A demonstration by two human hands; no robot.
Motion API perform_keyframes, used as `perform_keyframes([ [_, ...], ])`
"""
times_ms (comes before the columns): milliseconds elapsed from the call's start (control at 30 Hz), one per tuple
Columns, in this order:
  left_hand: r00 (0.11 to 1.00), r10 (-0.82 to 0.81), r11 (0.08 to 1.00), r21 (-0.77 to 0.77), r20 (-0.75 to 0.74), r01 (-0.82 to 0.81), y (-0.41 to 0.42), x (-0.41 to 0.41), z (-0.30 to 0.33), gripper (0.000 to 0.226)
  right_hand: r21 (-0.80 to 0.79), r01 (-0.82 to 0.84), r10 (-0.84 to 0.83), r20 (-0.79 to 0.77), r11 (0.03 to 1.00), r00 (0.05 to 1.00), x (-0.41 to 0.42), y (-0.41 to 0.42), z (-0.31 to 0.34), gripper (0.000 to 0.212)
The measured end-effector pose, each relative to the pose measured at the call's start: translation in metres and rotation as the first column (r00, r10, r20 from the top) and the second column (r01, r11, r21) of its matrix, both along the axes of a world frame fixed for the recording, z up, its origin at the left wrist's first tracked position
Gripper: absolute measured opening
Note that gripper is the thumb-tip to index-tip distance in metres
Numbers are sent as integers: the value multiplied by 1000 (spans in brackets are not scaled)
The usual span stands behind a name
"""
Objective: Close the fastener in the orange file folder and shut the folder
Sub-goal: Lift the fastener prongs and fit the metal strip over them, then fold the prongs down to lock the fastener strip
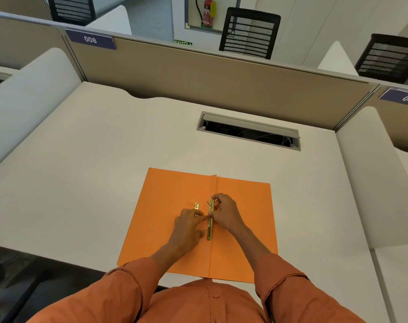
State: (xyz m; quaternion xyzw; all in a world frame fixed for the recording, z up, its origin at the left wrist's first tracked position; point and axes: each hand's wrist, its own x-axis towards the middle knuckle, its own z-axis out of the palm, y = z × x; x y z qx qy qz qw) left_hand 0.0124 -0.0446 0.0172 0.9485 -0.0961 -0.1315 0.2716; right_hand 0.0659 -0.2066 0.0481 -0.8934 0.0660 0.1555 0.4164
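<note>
On desk (pixel 82 148) (partition tags 008, 009): orange folder (pixel 170 220) open; both hands' grip pinching brass fastener (pixel 209 226).

White desk (pixel 82 159) carries the orange file folder (pixel 165 194) (lying open).

The near part of the loose brass strip (pixel 196 206) is covered by the left hand (pixel 189 226), so its length cannot be told. The middle of the brass fastener bar (pixel 210 220) is hidden by fingertips of both hands; whether its prongs are bent down cannot be told. The grip of the right hand (pixel 224 213) on the bar is partly concealed. The near edge of the orange folder (pixel 240 229) is masked by the sleeves (pixel 282 290). Cables in the surface's slot (pixel 248 132) are too dark to tell apart.
</note>
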Motion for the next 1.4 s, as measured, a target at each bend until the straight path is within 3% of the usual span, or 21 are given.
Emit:
perform_keyframes([
  [600,974,-218,961,184,55,204,2,-10,-2,53,-60,-44,47,39,997,998,-5,-2,-4,60],
  [667,970,-236,952,217,64,217,1,-10,-1,50,-64,-52,56,67,997,996,-3,-1,-3,54],
  [867,943,-320,904,326,89,275,2,-7,-1,43,-138,-55,76,153,989,985,2,-5,-3,10],
  [1100,939,-338,885,362,67,293,3,-6,-4,46,-190,-12,33,108,982,994,13,-13,-4,9],
  [1400,938,-342,882,365,58,299,4,-5,-4,45,-355,-121,161,87,927,983,25,-2,0,16],
])
